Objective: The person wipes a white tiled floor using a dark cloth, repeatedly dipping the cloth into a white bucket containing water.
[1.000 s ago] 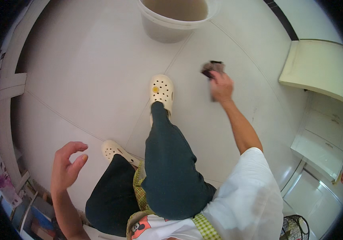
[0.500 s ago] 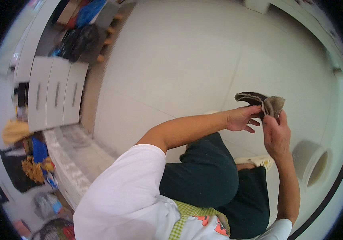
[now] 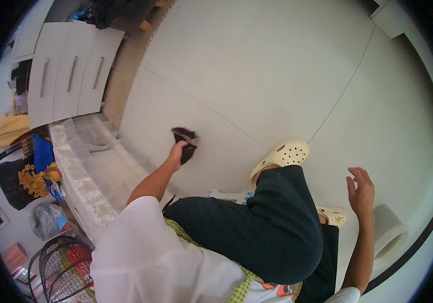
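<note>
- While the person sits low on the white tiled floor, the left hand is stretched fwd-left, fingers closed round a dark cloth; cloth is bunched, part above the hand, part hanging beside it, and lies against or just over the floor (cannot tell which).
- Right hand: raised, open, fingers spread, holding nothing; palm turned inward, apart from everything else.
- Legs: dark trousers, knee bent in centre of view; cream perforated clog on the fwd foot, second clog showing behind the leg, near the right forearm.
- White round bin: lies just beside the right forearm, opening facing lower right.
- Clear plastic storage box: left of the left arm, near the cloth but apart from it.
- White drawer unit w/ bar handles: upper left, well apart from the hands.
- Black wire basket: lower left, by the person's white sleeve.
</note>
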The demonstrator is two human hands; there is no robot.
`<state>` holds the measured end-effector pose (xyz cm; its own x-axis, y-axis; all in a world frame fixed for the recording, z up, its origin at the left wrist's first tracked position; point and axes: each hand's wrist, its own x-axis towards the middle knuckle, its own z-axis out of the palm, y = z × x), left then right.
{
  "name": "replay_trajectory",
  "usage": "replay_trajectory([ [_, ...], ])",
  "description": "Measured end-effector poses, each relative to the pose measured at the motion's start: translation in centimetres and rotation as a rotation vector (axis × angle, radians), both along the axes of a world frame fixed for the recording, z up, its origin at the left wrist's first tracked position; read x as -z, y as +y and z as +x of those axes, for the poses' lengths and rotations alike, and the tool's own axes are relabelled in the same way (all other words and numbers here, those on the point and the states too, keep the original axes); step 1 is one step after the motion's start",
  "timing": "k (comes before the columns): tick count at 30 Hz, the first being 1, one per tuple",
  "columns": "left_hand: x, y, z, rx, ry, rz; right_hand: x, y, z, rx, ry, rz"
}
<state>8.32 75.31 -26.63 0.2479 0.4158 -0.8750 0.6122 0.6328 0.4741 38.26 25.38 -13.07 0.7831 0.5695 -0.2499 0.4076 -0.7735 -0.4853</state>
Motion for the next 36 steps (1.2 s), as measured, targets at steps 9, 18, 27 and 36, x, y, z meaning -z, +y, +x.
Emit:
replay_trajectory([
  [9,10.1,-1.2,-0.3,0.864,0.646,0.557,-2.9,-5.5,-4.5,0.221,0.284,-0.259],
  [18,7.2,-13.6,19.0,1.466,-0.091,1.199,-1.2,-5.6,-5.9,0.195,0.186,-0.2],
  [27,1.5,-15.9,23.7,0.982,-0.372,0.505,-5.3,-7.3,-5.4,0.416,0.028,-0.116],
  [36,-13.0,8.1,9.4,0.063,-0.206,0.378,-2.0,-2.9,-2.1,0.207,-0.075,0.053],
])
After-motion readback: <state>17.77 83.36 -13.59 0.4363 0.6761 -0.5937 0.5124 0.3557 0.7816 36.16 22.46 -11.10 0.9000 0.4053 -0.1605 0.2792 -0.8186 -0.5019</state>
